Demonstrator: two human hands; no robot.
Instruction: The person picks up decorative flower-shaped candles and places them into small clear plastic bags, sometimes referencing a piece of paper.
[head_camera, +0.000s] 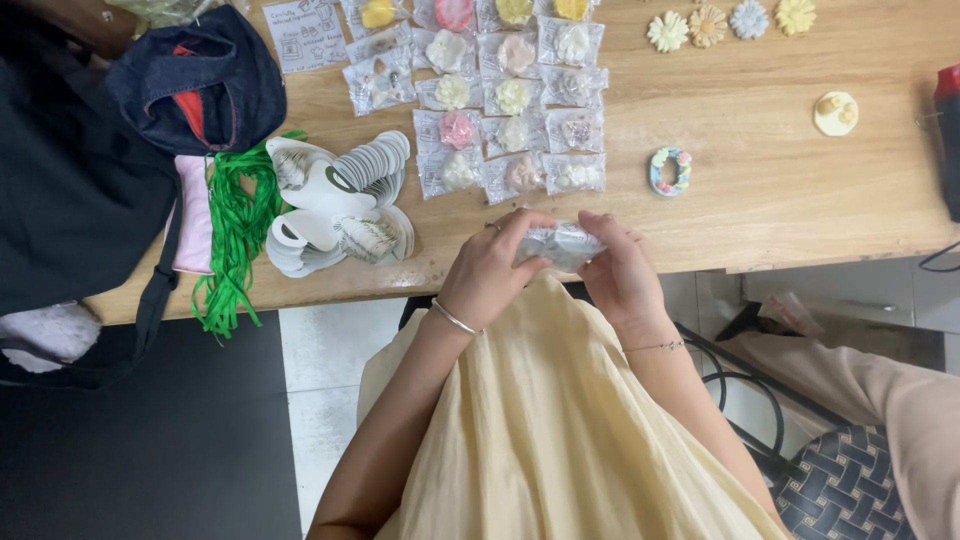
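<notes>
Both hands, left hand (487, 272) and right hand (620, 270), pinch a clear packet (560, 243) between their fingers, contents unclear.

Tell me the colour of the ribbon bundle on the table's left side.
Bright green; the ribbon bundle shows best in the head view, beside the paper tags.

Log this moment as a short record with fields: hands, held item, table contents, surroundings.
left hand: left hand grips the clear packet from its left side
right hand: right hand holds the same packet from the right
held item: small clear packet, contents unclear
table: wooden table with rows of bagged pieces, loose flower shapes, paper tags, green ribbon
surroundings: dark bag at left
</notes>
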